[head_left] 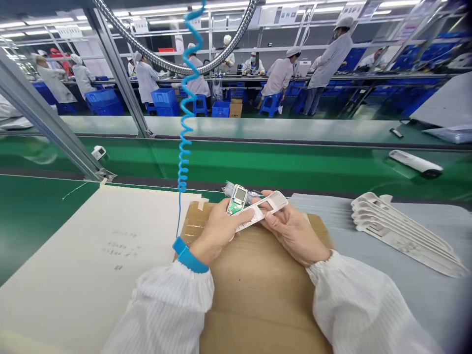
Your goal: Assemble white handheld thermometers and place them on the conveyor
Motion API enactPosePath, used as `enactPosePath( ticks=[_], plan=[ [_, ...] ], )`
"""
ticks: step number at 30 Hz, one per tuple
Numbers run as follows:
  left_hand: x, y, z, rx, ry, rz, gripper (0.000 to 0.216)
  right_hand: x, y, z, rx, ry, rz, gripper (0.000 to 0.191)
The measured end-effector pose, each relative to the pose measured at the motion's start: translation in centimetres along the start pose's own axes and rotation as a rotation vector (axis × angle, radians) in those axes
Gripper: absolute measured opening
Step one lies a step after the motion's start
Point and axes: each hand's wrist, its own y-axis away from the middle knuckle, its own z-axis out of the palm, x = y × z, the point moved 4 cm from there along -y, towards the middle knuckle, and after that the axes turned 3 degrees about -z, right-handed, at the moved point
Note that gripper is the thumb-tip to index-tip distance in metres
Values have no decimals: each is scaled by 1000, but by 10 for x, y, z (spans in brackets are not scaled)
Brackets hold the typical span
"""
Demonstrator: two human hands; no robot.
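Note:
Above a sheet of brown cardboard (pixel 258 295), both hands hold parts of a small device. My left hand (pixel 216 223) grips a white piece with a small screen and green circuit board (pixel 236 200); its thumb also presses on a long white plastic shell (pixel 277 200). The shell slants up to the right and has a rectangular opening. Fingers of my right hand (pixel 291 228) are closed around the shell's upper end. Behind the hands lies a crumpled bundle of clear plastic or wires (pixel 229 189), too small to make out. A blue wrist strap (pixel 190 255) circles my left wrist.
A stack of white plastic shells (pixel 405 236) lies at right. On the green conveyor belt (pixel 295 167) are a white handheld device (pixel 416 163) and a small white unit (pixel 99 152). A coiled blue cord (pixel 189 98) hangs ahead. Several people work at benches behind.

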Motion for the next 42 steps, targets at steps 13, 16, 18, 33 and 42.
enactPosePath(
  ticks=[13,16,18,33,42],
  plan=[
    [12,17,13,90,-467,562,29,6,-7,-18,50,159,-104,49],
    [12,19,14,86,-465,539,24,4,-6,-17,68,159,-113,47],
    [11,17,13,79,-448,522,22,3,-6,-17,68,144,-110,47],
    [0,34,45,-141,-1124,420,57,-2,6,6,391,-638,285,58],
    [4,26,30,62,-1218,426,50,-11,5,7,192,-579,218,49]
  ],
)
